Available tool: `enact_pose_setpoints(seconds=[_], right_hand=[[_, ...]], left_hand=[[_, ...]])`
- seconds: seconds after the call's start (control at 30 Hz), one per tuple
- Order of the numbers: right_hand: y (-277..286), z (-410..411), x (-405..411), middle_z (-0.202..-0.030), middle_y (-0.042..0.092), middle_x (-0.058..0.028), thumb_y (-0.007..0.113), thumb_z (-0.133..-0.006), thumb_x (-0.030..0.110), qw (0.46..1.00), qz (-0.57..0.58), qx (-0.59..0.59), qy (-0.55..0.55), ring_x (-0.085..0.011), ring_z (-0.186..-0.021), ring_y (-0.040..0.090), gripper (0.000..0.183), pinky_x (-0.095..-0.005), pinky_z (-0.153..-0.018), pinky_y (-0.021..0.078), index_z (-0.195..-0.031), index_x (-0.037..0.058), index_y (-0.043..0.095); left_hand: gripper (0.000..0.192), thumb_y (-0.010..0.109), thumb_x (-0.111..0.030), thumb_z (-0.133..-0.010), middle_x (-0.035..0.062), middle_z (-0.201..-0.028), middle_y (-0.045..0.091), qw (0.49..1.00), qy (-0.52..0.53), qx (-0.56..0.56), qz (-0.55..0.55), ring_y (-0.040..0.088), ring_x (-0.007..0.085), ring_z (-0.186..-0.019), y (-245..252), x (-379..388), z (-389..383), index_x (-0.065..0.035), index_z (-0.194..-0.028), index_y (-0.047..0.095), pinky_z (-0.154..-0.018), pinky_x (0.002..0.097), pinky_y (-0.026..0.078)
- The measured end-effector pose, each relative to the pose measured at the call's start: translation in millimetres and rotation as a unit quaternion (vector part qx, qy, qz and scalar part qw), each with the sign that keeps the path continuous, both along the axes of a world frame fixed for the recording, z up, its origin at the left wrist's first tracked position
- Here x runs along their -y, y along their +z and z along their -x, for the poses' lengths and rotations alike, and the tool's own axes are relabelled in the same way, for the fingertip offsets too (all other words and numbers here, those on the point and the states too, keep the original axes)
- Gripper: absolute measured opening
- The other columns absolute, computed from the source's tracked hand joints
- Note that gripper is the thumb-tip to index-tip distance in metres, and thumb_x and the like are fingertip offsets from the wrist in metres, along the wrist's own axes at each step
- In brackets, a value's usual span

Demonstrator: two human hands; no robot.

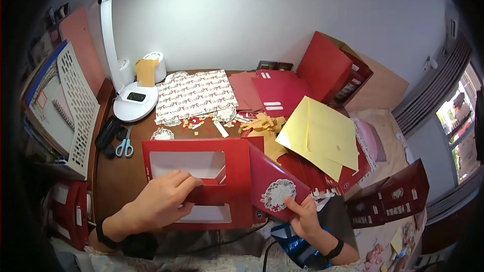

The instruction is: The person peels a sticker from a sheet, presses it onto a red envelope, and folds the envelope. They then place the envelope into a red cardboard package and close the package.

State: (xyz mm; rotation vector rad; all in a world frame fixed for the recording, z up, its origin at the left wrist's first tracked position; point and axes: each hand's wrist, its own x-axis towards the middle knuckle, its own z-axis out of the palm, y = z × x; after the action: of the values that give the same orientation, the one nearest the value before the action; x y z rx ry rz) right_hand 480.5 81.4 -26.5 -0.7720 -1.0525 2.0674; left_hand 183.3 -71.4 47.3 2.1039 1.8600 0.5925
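Observation:
In front of me lies a red cardboard box with two window cut-outs, its inside pale grey through the upper one. My left hand rests over the strip between the windows, thumb apart from the curled fingers; whether it pinches that strip is hidden. At the box's right end my right hand grips the lower corner of a magenta panel. The thumb presses on the edge of a white wreath-patterned paper cut-out on this panel. I cannot tell whether panel and box are joined.
Blue-handled scissors lie left, below the white desk lamp. Behind the box are patterned paper, paper scraps and magenta folders. Yellow sheets top a red stack at right. A red box stands behind.

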Motion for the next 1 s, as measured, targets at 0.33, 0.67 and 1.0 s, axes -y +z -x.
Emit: enact_pose_setpoints(seconds=[0.33,0.67,1.0], right_hand=[[-3.3,2.8,-10.8,-0.123,0.064,-0.0138,0.067,-0.093,0.005,0.999,-0.001,0.013,0.049,-0.0203,-0.111,0.063,0.044,-0.0383,-0.097,0.0528,-0.133,-0.0030,0.050],[0.1,7.4,-34.1,-0.124,0.065,-0.0109,0.068,-0.092,0.004,0.992,-0.026,0.067,0.102,-0.0178,-0.111,0.063,0.045,-0.0353,-0.097,0.0517,-0.133,-0.0021,0.052],[9.8,13.2,-32.5,-0.115,0.069,-0.0113,0.070,-0.091,0.006,0.988,-0.052,0.079,0.125,-0.0167,-0.101,0.067,0.038,-0.0328,-0.091,0.0549,-0.126,-0.0033,0.057]], left_hand=[[0.045,0.068,-0.007,-0.074,0.0105,-0.103,0.059,0.999,-0.027,-0.042,-0.015,0.058,0.0292,-0.097,-0.5,-0.9,1.9,-0.0041,-0.117,0.057,-0.084,0.0394,0.051],[0.047,0.064,-0.006,-0.076,0.0121,-0.101,0.058,0.996,-0.061,-0.070,-0.013,0.057,0.0298,-0.094,-5.0,1.6,4.0,-0.0015,-0.122,0.054,-0.085,0.0393,0.047],[0.047,0.061,-0.002,-0.077,0.0136,-0.107,0.059,0.992,-0.104,-0.075,-0.011,0.057,0.0310,-0.101,-4.6,1.5,1.3,0.0004,-0.123,0.053,-0.089,0.0397,0.046]])
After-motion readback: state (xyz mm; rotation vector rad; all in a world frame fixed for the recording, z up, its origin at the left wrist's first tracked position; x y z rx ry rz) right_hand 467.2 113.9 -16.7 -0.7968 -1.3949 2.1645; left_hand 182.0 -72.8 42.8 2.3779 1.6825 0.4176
